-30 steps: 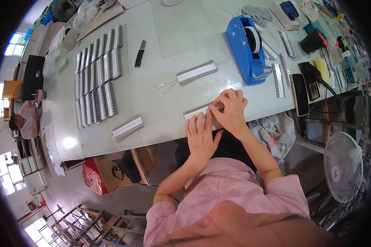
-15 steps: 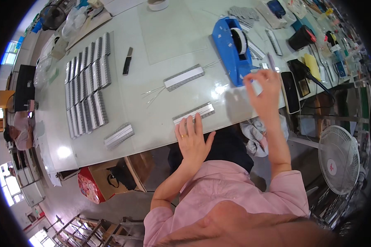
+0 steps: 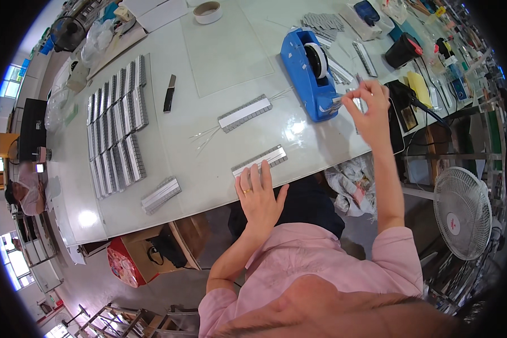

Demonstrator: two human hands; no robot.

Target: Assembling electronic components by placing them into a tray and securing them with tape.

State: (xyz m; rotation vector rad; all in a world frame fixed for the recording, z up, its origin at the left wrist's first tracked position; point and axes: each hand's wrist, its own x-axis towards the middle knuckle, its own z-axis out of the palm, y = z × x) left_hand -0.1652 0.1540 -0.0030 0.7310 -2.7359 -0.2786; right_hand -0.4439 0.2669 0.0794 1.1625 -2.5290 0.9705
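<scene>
My left hand (image 3: pixel 259 197) lies with its fingers spread, the fingertips pressing on a flat grey strip with a white middle band (image 3: pixel 273 158) near the table's front edge. At the front tip of a blue tape dispenser (image 3: pixel 310 73), my right hand (image 3: pixel 372 110) pinches the end of the tape between thumb and forefinger. The tape is thin and hard to make out there. A white-sided tape roll (image 3: pixel 316 61) sits in the dispenser. Beyond my left hand rests a similar strip (image 3: pixel 245 112) with thin wires sticking out at both ends.
Rows of grey strips (image 3: pixel 117 124) cover the table's left part, with a small stack (image 3: pixel 161 194) nearer me. A black-handled knife (image 3: pixel 169 96) lies mid-table. A loose tape roll (image 3: pixel 208 12) is at the back, a black cup (image 3: pixel 403 49) at the right. A white fan (image 3: pixel 463 214) stands right.
My right hand has moved slightly up, its fingers closing into a pinch at the dispenser's tip. My left hand stays on the strip. The view has shifted a little.
</scene>
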